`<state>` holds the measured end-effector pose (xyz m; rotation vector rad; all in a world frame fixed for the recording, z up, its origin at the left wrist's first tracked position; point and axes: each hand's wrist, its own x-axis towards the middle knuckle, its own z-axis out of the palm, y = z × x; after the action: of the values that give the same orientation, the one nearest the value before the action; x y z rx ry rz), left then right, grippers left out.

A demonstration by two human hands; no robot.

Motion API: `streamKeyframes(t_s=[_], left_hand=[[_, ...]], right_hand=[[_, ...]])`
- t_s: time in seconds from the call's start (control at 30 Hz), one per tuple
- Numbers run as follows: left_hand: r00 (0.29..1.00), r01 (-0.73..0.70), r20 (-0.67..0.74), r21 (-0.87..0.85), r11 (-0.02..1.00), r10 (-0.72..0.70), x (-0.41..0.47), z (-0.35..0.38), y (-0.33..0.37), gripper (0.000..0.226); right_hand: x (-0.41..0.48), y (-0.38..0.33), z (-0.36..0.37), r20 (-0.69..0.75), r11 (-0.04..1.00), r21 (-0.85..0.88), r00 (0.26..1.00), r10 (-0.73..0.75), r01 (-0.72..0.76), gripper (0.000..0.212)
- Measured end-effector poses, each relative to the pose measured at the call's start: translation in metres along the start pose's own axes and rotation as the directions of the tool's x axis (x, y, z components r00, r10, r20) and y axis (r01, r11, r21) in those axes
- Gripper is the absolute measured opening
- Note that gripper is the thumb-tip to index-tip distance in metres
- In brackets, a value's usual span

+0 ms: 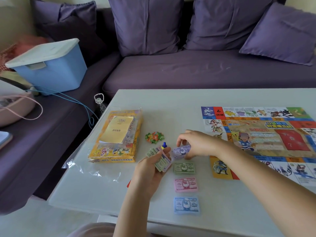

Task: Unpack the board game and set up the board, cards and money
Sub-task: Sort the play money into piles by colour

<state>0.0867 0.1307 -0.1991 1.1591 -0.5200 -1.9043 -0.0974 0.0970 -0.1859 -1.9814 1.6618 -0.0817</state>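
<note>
A purple sofa (188, 71) with matching cushions (147, 24) fills twelve o'clock. On its seat at ten o'clock stands a blue storage bin (54, 74) with a white lid (42, 52); a pink bag (15, 108) lies at nine o'clock.

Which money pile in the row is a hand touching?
The purple pile, farthest away: the right hand pinches it. The green pile, pink pile and blue pile lie untouched; the left hand holds mixed notes.

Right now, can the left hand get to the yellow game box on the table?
Probably yes, to touch it: the game box lies just beside the left hand, with nothing standing between them. But that hand grips a bundle of money, so it likely cannot grasp the box yet.
</note>
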Motion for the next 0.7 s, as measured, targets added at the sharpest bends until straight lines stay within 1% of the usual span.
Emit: streamKeyframes(t_s=[0.13, 0.3, 0.53, 0.7], left_hand=[[0.999, 0.047, 0.014, 0.005, 0.999, -0.047, 0.0006, 0.0046, -0.0016, 0.025], [0.996, 0.08, 0.024, 0.026, 0.996, -0.08, 0.0023, 0.0058, -0.0027, 0.028], [0.997, 0.072, 0.033, -0.022, 0.997, -0.071, -0.0007, 0.0085, -0.0004, 0.029], [0.999, 0.035, 0.014, 0.017, 0.999, -0.035, -0.0049, 0.0058, 0.0031, 0.026]], right_hand=[[-0.0005, -0.0026, 0.0009, -0.015, 1.0, 0.021, 1.0, -0.022, 0.022, 0.03], [-0.002, -0.003, 0.0007, -0.007, 0.999, 0.049, 1.0, -0.018, 0.018, 0.03], [-0.0046, -0.0007, 0.0057, -0.065, 0.996, 0.089, 0.998, 0.006, 0.0, 0.029], [-0.0063, 0.0028, 0.0094, -0.086, 0.995, 0.102, 0.996, 0.016, -0.008, 0.027]])
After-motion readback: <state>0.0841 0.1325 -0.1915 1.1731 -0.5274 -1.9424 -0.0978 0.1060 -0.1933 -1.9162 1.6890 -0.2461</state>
